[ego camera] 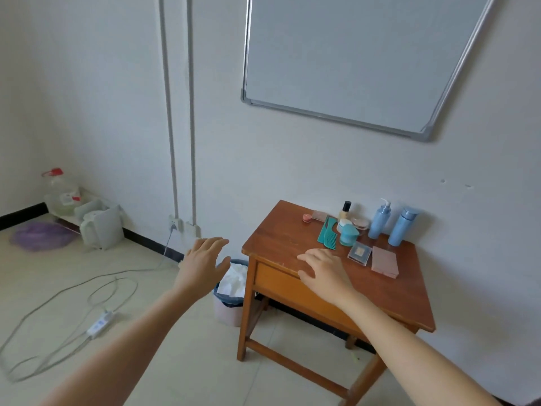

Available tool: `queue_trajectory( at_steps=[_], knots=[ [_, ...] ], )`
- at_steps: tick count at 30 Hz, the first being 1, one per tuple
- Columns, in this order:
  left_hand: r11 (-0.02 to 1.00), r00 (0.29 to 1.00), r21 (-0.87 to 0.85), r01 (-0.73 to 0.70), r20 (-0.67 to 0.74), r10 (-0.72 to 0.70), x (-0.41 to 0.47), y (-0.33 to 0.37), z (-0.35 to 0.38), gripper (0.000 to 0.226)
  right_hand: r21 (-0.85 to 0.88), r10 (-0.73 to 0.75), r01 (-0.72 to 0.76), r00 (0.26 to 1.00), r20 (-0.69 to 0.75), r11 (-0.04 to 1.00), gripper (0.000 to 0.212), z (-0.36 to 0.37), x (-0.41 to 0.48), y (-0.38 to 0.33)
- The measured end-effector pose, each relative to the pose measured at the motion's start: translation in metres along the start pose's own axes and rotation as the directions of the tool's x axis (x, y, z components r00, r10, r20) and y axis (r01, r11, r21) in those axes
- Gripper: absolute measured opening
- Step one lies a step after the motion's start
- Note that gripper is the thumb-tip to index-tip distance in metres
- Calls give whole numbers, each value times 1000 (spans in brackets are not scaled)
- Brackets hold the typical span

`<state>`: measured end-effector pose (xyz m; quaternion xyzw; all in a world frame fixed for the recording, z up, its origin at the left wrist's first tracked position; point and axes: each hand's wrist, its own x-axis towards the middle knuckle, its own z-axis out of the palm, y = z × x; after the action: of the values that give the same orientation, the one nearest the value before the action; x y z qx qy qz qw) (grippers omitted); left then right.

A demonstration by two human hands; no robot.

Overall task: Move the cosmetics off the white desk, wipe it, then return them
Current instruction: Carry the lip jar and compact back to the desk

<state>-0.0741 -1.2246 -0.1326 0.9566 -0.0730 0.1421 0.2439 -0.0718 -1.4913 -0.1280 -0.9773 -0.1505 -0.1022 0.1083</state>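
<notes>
Cosmetics (355, 235) sit clustered at the frame's right-centre on the wooden table (281, 244); no white desk visible. My right hand (323, 272) hovers spread and empty, left hand (202, 265) likewise. I'd lift the tall bottles (392, 222) upright first

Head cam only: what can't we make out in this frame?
- White desk: none in view, only a brown wooden table.
- Labels on the two blue bottles: too small to read.
- Small jars behind the teal comb: overlapping, too small to identify.
- Table's near right corner: hidden by the right forearm.
- Bin: partly hidden by the left hand and table.
</notes>
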Motion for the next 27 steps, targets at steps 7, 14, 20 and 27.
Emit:
queue_trajectory(
  at_steps=[7, 14, 20, 27],
  knots=[
    [996, 995, -63, -70, 67, 74, 126, -44, 50, 42, -21, 121, -120, 993, 13, 992, 37, 25, 101, 23],
    [979, 965, -42, -201, 164, 205, 236, -68, 81, 43, 54, 306, -303, 950, -53, 951, 35, 42, 177, 35],
    [971, 899, -167, -171, 376, 224, 252, -64, 149, 39, -18, 514, -520, 839, 179, 854, 38, 98, 160, 69],
    [949, 833, -142, -282, 454, 315, 303, -27, 204, 41, -5, 576, -583, 801, 162, 812, 41, 105, 206, 146]
  ],
)
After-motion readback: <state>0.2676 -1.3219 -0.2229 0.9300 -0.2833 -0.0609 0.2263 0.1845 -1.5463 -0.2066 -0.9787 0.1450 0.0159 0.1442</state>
